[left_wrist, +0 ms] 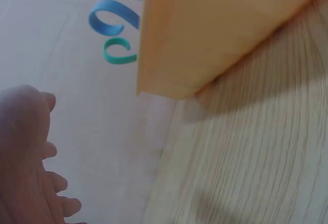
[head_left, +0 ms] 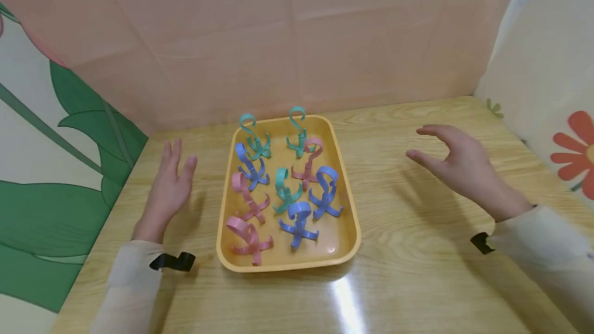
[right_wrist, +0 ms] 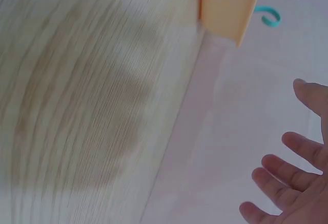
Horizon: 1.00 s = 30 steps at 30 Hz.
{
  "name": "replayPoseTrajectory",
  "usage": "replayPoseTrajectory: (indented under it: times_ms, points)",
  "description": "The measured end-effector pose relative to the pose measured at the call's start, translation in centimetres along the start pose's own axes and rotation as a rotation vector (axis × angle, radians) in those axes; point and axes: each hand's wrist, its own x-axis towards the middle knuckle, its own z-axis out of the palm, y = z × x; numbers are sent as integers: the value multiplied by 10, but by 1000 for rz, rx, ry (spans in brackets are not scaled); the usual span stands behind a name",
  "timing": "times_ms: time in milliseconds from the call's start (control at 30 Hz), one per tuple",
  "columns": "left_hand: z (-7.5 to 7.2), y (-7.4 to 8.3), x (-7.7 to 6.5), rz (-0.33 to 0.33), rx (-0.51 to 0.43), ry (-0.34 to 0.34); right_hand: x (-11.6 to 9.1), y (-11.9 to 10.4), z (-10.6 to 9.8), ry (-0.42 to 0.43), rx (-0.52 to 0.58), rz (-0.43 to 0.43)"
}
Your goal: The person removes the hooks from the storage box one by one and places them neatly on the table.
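Observation:
Between the two hands, a yellow tray stands on the table, holding several plastic hooks with curled tops and splayed, claw-like feet. Among them are a green hook at the back, a pink hook at the front left and a blue hook at the front. To the left of the tray, the left hand hovers over the wood with fingers extended, holding nothing. On the other side, farther from the tray, the right hand is held with thumb and fingers spread apart, also holding nothing.
Wood-grain table lies under everything. A pink cloth backdrop rises behind the tray. Panels with a green leaf print on the left and a red flower print on the right flank the table.

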Motion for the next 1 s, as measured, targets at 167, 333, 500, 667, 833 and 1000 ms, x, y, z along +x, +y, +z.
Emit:
replayPoseTrajectory:
  times_ms: [167,333,500,667,833,1000]
  points:
    - [-2,4,-2,-25,-154,22,-4,-17,6,69,87,-33]
    - [-2,8,-4,-70,-286,41,-7,-36,12,77,181,-51]
    - [0,13,-7,-118,-429,9,-12,-50,19,64,284,-43]
    - [9,17,-8,-173,-589,-95,-14,-60,26,44,374,-14]
    - [19,20,-11,-184,-657,-202,-18,-67,31,19,477,-19]
    - [29,23,-9,-190,-658,-255,-21,-76,36,1,567,-52]
